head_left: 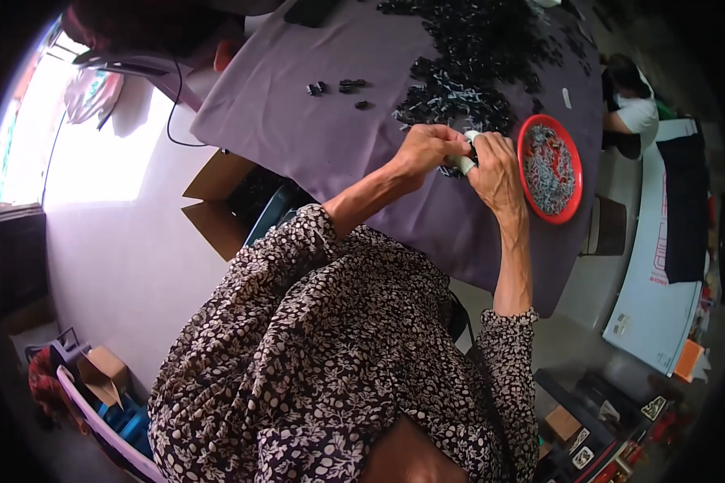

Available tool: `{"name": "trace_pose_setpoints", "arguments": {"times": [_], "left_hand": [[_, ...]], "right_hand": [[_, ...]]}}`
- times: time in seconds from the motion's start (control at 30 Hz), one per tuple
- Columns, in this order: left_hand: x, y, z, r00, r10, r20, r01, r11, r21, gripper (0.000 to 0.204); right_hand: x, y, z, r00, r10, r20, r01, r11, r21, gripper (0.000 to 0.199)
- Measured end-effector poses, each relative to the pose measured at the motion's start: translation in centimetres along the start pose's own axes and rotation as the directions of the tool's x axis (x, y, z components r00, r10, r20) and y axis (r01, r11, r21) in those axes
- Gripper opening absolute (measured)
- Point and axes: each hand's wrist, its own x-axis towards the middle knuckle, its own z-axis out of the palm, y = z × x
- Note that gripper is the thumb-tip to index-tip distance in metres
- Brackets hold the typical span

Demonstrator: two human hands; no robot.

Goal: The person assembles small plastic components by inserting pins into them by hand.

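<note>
Purple-covered table [314,137] in a cluttered workroom, hands busy over small parts

Both hands meet right at the table's near edge — the left hand [424,150] and right hand [495,171] are pressed together, pinching a small pale part [464,163] between the fingertips, held up close, probably to see it better. A big heap of black pieces [467,60] lies just beyond, and a red bowl of grey metal bits [549,167] sits just beside the right hand — looks placed for easy reach. Open cardboard box [221,201] under the table's left edge.
</note>
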Motion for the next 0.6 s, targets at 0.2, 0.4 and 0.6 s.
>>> {"name": "trace_pose_setpoints", "arguments": {"times": [0.2, 0.4, 0.6], "left_hand": [[0.0, -0.8, -0.6, 0.999, -0.045, 0.029, 0.045, 0.999, -0.007, 0.010], [-0.2, -1.2, -0.6, 0.999, -0.053, 0.007, 0.053, 0.998, 0.032, 0.013], [-1.4, -1.7, -0.8, 0.993, -0.118, -0.030, 0.121, 0.988, 0.096, 0.012]], "right_hand": [[-0.8, 0.9, 1.4, 0.998, -0.047, 0.031, 0.048, 0.998, -0.040, 0.016], [-1.2, 0.8, 1.7, 0.999, -0.047, -0.027, 0.046, 0.998, -0.032, 0.015], [-2.5, 1.0, 3.3, 0.991, -0.117, -0.067, 0.116, 0.993, -0.030, 0.020]]}}
